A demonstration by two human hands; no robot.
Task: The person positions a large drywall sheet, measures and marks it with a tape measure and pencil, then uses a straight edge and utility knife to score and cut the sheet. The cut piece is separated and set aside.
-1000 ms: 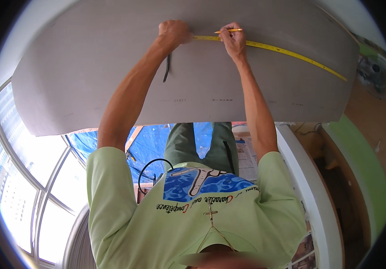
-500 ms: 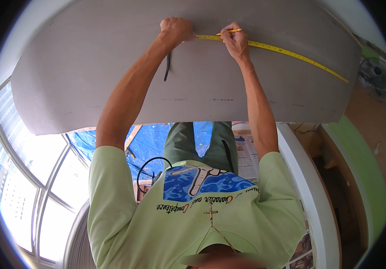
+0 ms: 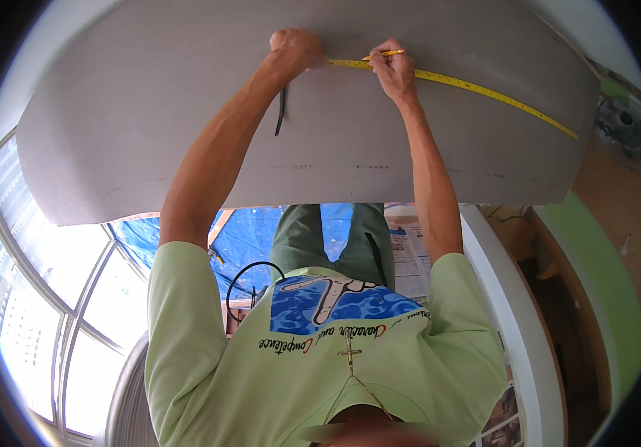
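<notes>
Pencil [image 3: 395,52] tipped a bit twd tape [image 3: 484,90]

L hand [image 3: 296,50]: curled over tape's L end, can't tell what's gripped. Tape runs R across grey board [image 3: 112,112]. R hand [image 3: 399,74]: pinched on pencil, tip lower vs 1 s ago, prob. nearer scale.

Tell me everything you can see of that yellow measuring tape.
The yellow measuring tape is a long, narrow strip with dark markings; its material, perhaps metal, is uncertain. It stretches across the grey board, bowing downward toward the right in this view. The left hand hides its left end, and the right hand covers a short stretch.
</notes>
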